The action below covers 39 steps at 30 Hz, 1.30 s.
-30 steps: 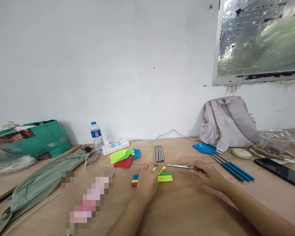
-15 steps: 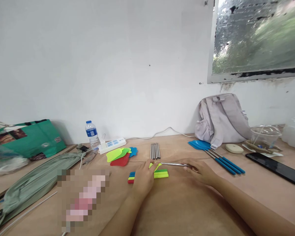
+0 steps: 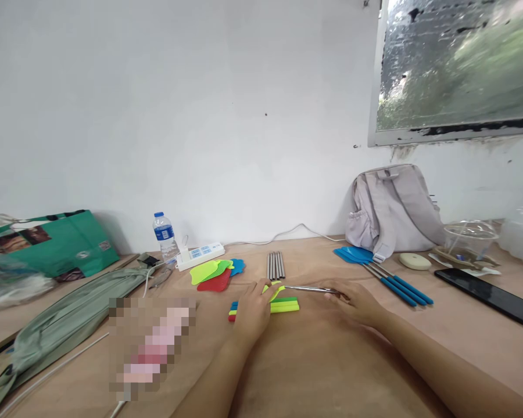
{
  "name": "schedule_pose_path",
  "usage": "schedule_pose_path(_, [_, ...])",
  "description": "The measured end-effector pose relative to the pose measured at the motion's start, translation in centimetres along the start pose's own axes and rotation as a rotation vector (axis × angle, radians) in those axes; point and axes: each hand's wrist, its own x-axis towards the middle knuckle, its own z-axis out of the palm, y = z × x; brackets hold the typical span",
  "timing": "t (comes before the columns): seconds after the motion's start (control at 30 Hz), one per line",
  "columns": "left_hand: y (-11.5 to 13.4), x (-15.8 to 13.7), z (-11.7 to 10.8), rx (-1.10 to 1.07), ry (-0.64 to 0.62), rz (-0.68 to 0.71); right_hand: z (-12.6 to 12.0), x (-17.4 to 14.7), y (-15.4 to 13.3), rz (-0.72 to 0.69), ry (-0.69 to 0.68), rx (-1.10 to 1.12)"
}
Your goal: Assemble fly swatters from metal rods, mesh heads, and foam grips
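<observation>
My left hand (image 3: 253,307) is closed on a yellow-green plastic swatter head (image 3: 275,291), which its fingers partly hide. Closed around one end of a thin metal rod (image 3: 307,288) is my right hand (image 3: 353,299). The rod lies level between the hands, its far tip at the swatter head; whether it sits inside cannot be made out. Below my left hand are coloured handle tubes (image 3: 287,308) in green, yellow, blue and red, partly covered by it. Several metal rods (image 3: 275,266) lie side by side farther back. Loose swatter heads (image 3: 213,281) in yellow, green, red and blue overlap on the left.
On the right lie blue swatters (image 3: 396,290) with rods and handles, a black phone (image 3: 490,296), a whitish round case (image 3: 415,261) and a backpack (image 3: 392,215). On the left are a power strip (image 3: 200,255), a water bottle (image 3: 164,235) and a grey-green bag (image 3: 81,316).
The view has shifted slightly. Both hands keep their hold on the swatter head and the rod, with hardly any movement between them.
</observation>
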Motion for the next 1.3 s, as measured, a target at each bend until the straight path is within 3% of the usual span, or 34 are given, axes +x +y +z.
schedule_pose_path(0.4, [-0.2, 0.0, -0.3, 0.205, -0.009, 0.132, -0.5, 0.0, -0.5, 0.027, -0.050, -0.062])
schedule_pose_path(0.63, [-0.6, -0.3, -0.9, 0.249, -0.007, 0.161, 0.5, 0.0, -3.2, 0.061, -0.079, -0.131])
schedule_pose_path(0.83, [-0.8, -0.6, -0.9, 0.260, 0.114, 0.179, 1.5, 0.3, -5.2, 0.104, -0.073, 0.025])
schedule_pose_path(1.03, [-0.8, -0.5, 0.0, 0.282, 0.210, 0.279, 1.5, 0.1, -5.4, 0.171, -0.113, 0.144])
schedule_pose_path(1.3, [-0.7, -0.1, -0.9, 0.279, 0.290, 0.352, 2.1, 0.3, -5.6, 0.245, -0.143, 0.282])
